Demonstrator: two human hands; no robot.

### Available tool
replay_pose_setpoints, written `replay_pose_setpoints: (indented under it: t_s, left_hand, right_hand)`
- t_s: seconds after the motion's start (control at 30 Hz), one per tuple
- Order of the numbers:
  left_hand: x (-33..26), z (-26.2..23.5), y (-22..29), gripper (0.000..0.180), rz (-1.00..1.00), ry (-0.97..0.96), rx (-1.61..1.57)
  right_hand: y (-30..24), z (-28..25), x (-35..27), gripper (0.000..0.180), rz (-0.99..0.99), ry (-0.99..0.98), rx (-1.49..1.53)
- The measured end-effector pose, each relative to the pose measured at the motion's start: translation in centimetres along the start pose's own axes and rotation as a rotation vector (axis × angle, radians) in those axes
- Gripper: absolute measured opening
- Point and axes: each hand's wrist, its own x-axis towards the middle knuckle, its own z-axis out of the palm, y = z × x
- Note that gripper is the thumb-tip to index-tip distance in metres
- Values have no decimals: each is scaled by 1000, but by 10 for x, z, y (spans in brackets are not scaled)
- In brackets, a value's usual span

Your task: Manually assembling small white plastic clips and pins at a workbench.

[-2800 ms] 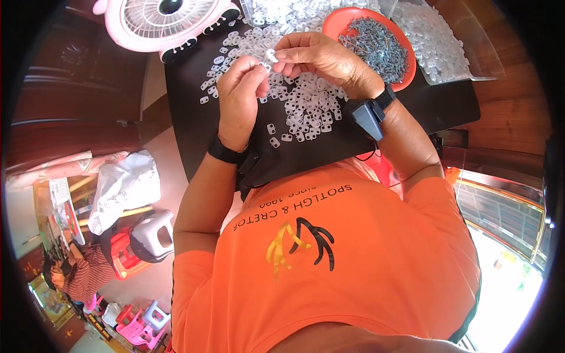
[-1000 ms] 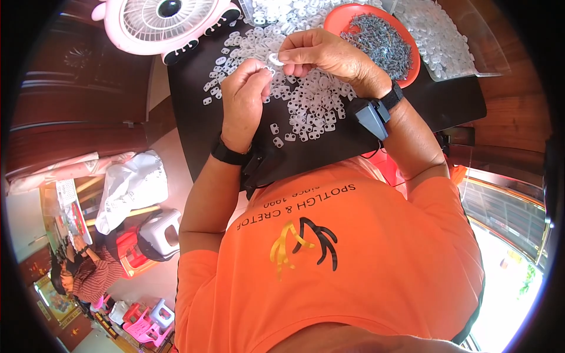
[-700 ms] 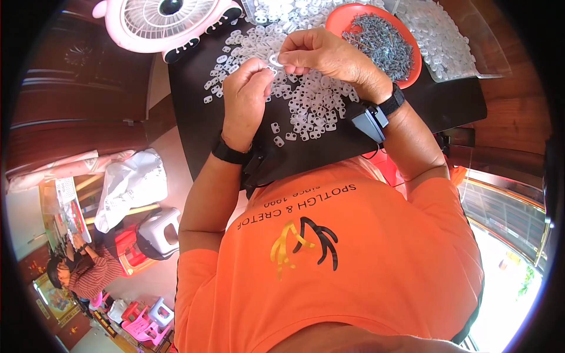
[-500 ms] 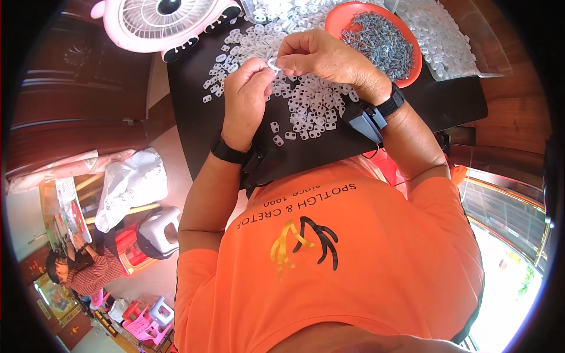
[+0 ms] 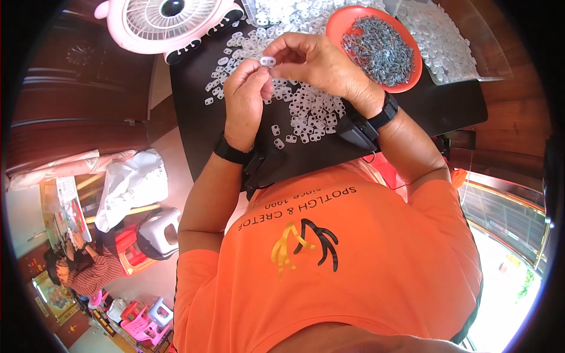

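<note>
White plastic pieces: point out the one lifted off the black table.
The white plastic piece pinched between left hand and right hand; the others lie loose below.

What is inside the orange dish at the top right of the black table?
The orange dish holds a heap of small grey metal pieces, loosely piled across most of its floor. What lies beneath the heap is covered, and the pieces are too small to identify exactly.
</note>
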Motion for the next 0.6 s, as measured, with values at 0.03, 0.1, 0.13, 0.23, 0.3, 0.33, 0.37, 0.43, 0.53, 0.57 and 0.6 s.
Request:
replay_pose_setpoints:
  t_s: [0.03, 0.1, 0.13, 0.23, 0.3, 0.33, 0.37, 0.43, 0.53, 0.57, 0.6]
  left_hand:
    - [0, -1, 0, 16, -2, 4, -18]
    - [-1, 4, 4, 15, -15, 33, -53]
    - [-2, 5, 6, 14, -35, 57, -86]
    - [-2, 2, 2, 16, -42, 51, -85]
    - [-2, 2, 2, 16, -47, 47, -86]
    - [-2, 2, 3, 17, -55, 40, -121]
    - [-2, 2, 3, 19, -64, 32, -156]
    - [-1, -1, 3, 20, -74, 14, -159]
    - [3, -6, 1, 21, -89, -49, -154]
    - [4, -7, 1, 22, -92, -91, -147]
    - [3, -6, 2, 22, -92, -90, -147]
  right_hand:
    - [-1, 3, -1, 26, -52, 51, -106]
    - [-1, 10, -3, 32, -132, 122, -226]
    - [-3, 13, -4, 31, -170, 151, -299]
    - [-8, 17, -5, 28, -202, 184, -330]
    - [-9, 16, -5, 27, -170, 183, -313]
    - [-9, 15, -5, 26, -172, 162, -292]
    - [-10, 14, -5, 25, -173, 141, -271]
    - [-13, 13, -5, 24, -150, 107, -243]
    - [-18, 9, -5, 24, -103, 49, -193]
    - [-19, 9, -5, 24, -83, 23, -173]
    - [-18, 9, -5, 24, -83, 22, -172]
